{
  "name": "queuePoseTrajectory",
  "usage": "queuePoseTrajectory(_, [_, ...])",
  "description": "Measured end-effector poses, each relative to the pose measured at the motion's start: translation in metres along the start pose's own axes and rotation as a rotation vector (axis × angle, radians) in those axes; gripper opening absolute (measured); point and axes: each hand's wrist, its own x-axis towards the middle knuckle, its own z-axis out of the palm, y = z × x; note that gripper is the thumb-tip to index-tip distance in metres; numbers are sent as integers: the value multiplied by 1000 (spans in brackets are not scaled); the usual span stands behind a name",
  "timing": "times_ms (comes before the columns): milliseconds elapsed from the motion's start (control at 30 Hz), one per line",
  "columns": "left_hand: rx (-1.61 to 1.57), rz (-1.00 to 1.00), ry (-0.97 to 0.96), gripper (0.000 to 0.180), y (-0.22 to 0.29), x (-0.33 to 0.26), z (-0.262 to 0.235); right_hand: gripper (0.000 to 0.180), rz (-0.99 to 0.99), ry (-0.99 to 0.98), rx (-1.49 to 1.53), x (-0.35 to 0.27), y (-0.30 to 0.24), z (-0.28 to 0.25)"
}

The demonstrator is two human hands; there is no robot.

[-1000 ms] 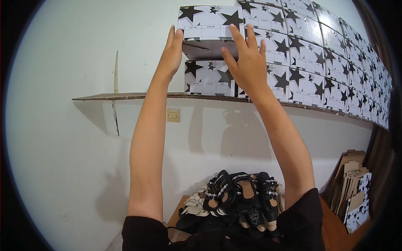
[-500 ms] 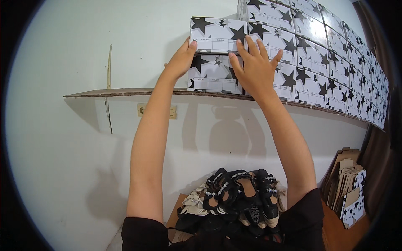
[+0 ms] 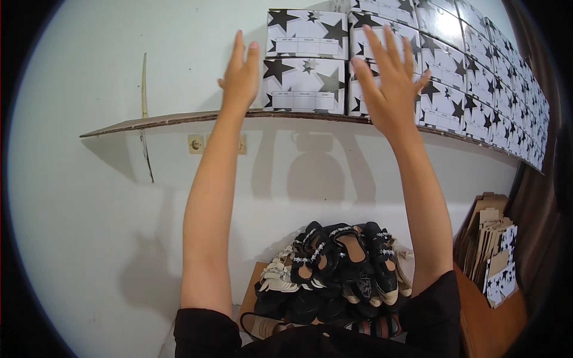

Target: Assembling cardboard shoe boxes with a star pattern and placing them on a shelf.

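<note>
Reference landmark: the shelf (image 3: 137, 124). From my remote post I see the upper star-print box (image 3: 307, 34) above the shelf, resting on the lower box (image 3: 305, 85), which stands directly on it.

Hands: my left hand (image 3: 240, 74) is up over the shelf's front edge, just beside the stack's left side, fingers straight and grasping nothing. My right hand (image 3: 391, 83) is spread in front of the neighbouring boxes (image 3: 441, 98) on the shelf, also unclenched and gripping nothing. Whether its fingertips brush those boxes, I cannot tell.

Technique, my judgement: seating this box well calls for light, even pressure from flat palms, front faces flush, and hands drawn straight back from the shelf so that no finger drags a corner. Thin card probably dents if squeezed.

Appearance: upper box white, with black and grey stars and a ruled panel low on its front. It looks level; its left edge sits slightly right of the lower box's, though lens bend may contribute.
</note>
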Motion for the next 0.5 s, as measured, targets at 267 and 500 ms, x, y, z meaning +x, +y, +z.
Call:
queuePoseTrajectory(267, [-82, 567, 346, 38, 26, -158, -64, 33, -29, 194, 49, -134, 22, -127])
queuePoseTrajectory(500, [-264, 386, 487, 48, -28, -335, -47, 24, 371, 162, -73, -247, 23, -187])
